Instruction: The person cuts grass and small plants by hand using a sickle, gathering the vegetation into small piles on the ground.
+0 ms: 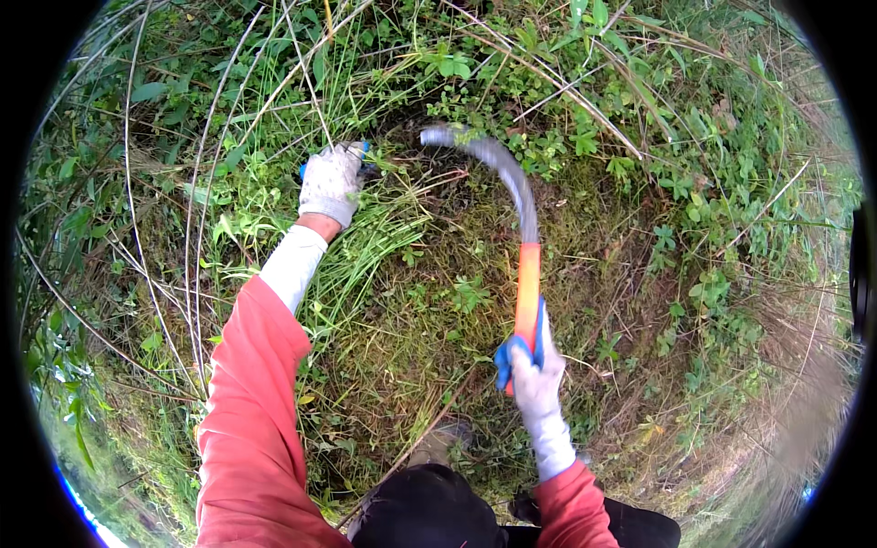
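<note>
My right hand (538,373), in a white glove with blue on the finger side, is wrapped around the orange handle (527,288) of a sickle. Away from me curves the grey blade (510,175), somewhat blurred, its tip bending left toward my left hand. My left hand (334,175) wears a matching glove and is closed low among the plants, at a bunch of green grass (384,257) whose stems trail down to the right of my wrist. Its fingertips are mostly hidden. A gap separates blade tip and left glove.
Long dry stalks (195,205) arch along the left, and more dry stalks (575,96) cross at the upper right. Leafy weeds (452,65) grow thickly ahead. Short, flattened grass (425,329) covers the ground before my dark-clothed knee (428,510). A shoe (438,442) shows just beyond it.
</note>
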Demonstrator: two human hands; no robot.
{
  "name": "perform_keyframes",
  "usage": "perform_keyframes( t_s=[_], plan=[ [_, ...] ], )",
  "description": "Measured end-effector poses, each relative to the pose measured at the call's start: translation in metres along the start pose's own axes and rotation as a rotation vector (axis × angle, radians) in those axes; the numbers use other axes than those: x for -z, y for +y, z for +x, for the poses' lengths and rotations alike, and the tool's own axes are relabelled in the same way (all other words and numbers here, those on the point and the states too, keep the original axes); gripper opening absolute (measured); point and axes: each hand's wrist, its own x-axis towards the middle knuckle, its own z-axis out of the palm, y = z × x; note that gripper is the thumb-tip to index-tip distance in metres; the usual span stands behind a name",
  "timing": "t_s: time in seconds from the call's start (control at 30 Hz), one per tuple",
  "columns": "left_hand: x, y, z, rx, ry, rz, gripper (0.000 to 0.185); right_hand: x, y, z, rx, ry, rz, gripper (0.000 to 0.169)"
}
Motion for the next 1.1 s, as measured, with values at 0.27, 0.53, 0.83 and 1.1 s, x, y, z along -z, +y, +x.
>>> perform_keyframes(
  t_s=[0.27, 0.53, 0.83, 1.1],
  plan=[
    [0.013, 0.053, 0.049, -0.241, 0.158, 0.309, 0.051, -0.062, -0.024, 0.122, 0.131, -0.196, -0.061, 0.068],
    [0.019, 0.016, 0.074, 0.022, -0.345, 0.34, 0.016, -0.065, -0.05, 0.116, 0.078, -0.219, -0.097, 0.062],
    [0.028, 0.034, -0.044, -0.366, 0.018, 0.105, 0.025, 0.001, 0.038, -0.024, 0.001, -0.108, -0.222, 0.064],
    [0.062, 0.014, -0.126, -0.05, -0.16, 0.0, 0.057, -0.027, -0.021, 0.015, -0.07, -0.092, 0.116, 0.063]
  ],
)
